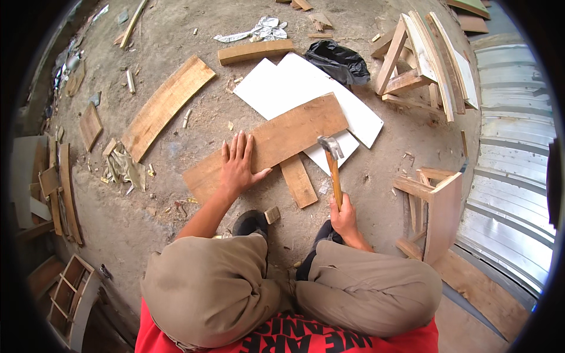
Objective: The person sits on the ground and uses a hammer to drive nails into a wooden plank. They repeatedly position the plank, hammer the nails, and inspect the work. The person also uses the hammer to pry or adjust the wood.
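A wide brown plank (288, 132) lies slantwise in front of me, its far right end over white boards (326, 88). My left hand (238, 165) rests flat on the plank's near left part, fingers spread and thumb out to the side. In my right hand (345, 220) is a claw hammer (335, 170), gripped low on its wooden handle. The metal head is up, close to the plank's right end; whether it touches the wood I cannot tell. A shorter wooden piece (299, 181) sticks out from under the plank toward my feet.
Another long plank (168, 106) and a thick wooden bar (255, 52) lie beyond. A black plastic bag (338, 62) sits by the white boards. Wooden frames (406, 76) and a stool-like piece (441, 215) stand at right, near corrugated metal sheeting (512, 153). A small wood block (272, 215) lies by my foot.
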Available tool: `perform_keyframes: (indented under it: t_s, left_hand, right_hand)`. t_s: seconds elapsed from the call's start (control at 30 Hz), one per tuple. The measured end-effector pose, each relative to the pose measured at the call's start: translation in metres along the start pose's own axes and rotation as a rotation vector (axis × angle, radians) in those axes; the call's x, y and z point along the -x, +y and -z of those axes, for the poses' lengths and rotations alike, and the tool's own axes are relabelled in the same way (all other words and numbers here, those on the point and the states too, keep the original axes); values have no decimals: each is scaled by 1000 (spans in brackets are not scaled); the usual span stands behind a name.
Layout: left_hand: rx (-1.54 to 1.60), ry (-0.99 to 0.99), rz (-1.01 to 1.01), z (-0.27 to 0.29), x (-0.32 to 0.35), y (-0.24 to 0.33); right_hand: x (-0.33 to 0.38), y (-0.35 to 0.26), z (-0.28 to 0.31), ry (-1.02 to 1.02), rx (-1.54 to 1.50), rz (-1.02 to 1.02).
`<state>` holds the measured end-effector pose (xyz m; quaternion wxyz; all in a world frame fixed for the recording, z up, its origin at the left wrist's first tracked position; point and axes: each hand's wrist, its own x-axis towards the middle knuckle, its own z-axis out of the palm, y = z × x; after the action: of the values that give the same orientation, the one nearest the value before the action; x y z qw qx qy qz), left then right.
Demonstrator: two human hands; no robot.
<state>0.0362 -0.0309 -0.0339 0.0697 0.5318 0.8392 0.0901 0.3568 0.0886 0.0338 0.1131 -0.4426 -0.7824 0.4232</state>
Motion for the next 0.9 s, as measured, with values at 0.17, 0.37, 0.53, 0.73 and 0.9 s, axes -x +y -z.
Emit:
perform_keyframes:
  t_s: [0.17,0.37,0.53,0.73,0.9]
  left_hand:
    - [-7,11,8,-4,6,-6]
    - [24,-24,-41,8,1,1]
    - [43,6,-24,8,7,-3]
    - [79,-4,-26,7,1,2]
    - [203,-125,73,24,-3,7]
  right_hand:
    - [-22,-14,3,80,-15,162]
    - [-2,22,-10,-47,104,-31]
    - [1,-12,-9,3,-37,50]
    - [-13,-17,1,49,-58,58]
    - [-31,11,-13,39,129,-29]
